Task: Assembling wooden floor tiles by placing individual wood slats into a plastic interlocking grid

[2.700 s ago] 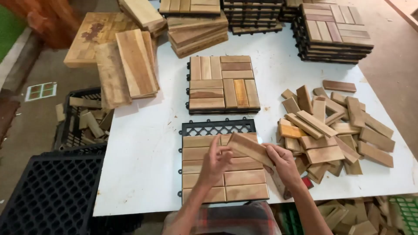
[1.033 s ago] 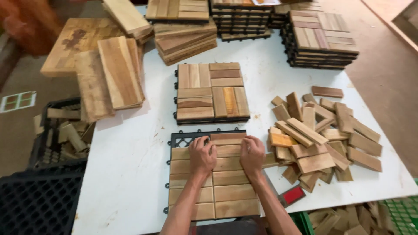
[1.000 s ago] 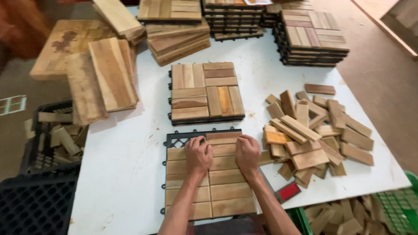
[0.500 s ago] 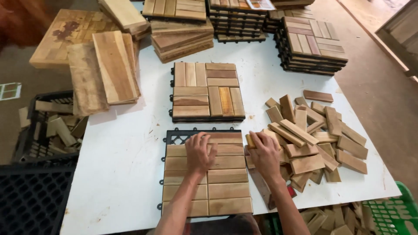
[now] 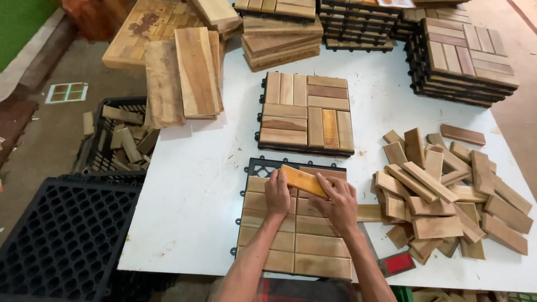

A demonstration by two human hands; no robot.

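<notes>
A black plastic grid tile (image 5: 263, 165) lies at the front of the white table (image 5: 196, 196), mostly covered by rows of wooden slats (image 5: 302, 246). Its far left corner still shows bare grid. Both hands hold one light yellowish wooden slat (image 5: 302, 180) tilted over that far row. My left hand (image 5: 277, 193) grips the slat's left end and rests on the laid slats. My right hand (image 5: 337, 202) grips its right end.
A loose heap of wooden slats (image 5: 447, 190) lies right of the tile. A finished wooden tile (image 5: 306, 112) sits behind it. Stacks of tiles (image 5: 464, 61) and boards (image 5: 190, 72) line the far side. Black crates (image 5: 61, 235) stand left of the table. A small red object (image 5: 398, 263) lies near the front edge.
My right hand reached to the slat heap, took a light slat and brought it back over the tile's far row. My left hand now holds its other end.
</notes>
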